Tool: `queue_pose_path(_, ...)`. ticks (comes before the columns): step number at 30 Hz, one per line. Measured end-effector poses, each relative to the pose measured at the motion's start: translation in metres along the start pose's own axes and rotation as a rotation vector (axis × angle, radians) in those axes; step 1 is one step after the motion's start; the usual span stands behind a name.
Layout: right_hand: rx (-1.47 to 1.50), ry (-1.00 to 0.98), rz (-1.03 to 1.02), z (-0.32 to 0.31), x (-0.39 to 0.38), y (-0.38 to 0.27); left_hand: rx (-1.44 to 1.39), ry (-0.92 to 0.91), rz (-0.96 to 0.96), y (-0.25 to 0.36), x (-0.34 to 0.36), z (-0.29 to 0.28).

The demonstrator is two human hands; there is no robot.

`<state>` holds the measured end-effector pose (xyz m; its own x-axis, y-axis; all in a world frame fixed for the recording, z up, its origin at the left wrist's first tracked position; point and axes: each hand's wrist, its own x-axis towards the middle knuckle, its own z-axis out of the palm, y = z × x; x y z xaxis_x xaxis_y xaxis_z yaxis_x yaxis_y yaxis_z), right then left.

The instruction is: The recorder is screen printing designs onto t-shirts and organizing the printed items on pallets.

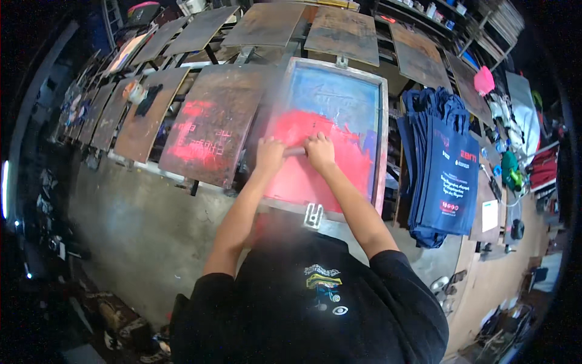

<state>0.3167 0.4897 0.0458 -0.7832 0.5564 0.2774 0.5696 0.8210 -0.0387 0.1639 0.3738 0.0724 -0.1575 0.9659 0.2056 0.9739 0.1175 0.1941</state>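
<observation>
In the head view, the person's left hand [271,151] and right hand [319,150] grip the two ends of a short bar [294,152], a stretch of which shows between them. The fingers of both hands are curled down over it; where the thumbs press cannot be told.

The bar lies crosswise over the screen [384,127], within its frame, on mesh coated with pink ink [327,182]. The left hand is near the frame's left edge, which is blurred. The right hand has more room to its side, with inked mesh before the right edge. Beyond the hands, blue mesh [333,91] stretches to the far edge, where a clamp [342,62] sits; a metal bracket [313,215] marks the near edge, between the forearms.

To the left stands a board [209,124] smeared with pink, and further left another board [151,115] bears a tub [134,93] and a dark cloth [148,101]. A bundle of blue bags [448,164] crowds the right side, just beside the screen. More boards [341,35] line the far side.
</observation>
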Motion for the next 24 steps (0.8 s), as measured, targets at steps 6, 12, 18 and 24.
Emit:
queue_pose_path(6, 0.147, -0.082, -0.055, -0.003, -0.057, -0.02, -0.228, -0.097, 0.13, -0.008, -0.055, 0.003)
queue_pose_path(12, 0.142, -0.232, 0.029, -0.042, -0.094, -0.073, -0.404, -0.278, 0.153, -0.019, -0.096, -0.019)
queue_pose_path(18, 0.163, -0.483, 0.174, -0.031, -0.029, -0.041, -0.242, -0.44, 0.236, -0.058, -0.016, -0.013)
queue_pose_path(24, -0.006, -0.04, 0.313, 0.005, -0.003, -0.029, -0.24, -0.113, 0.27, -0.048, 0.044, 0.001)
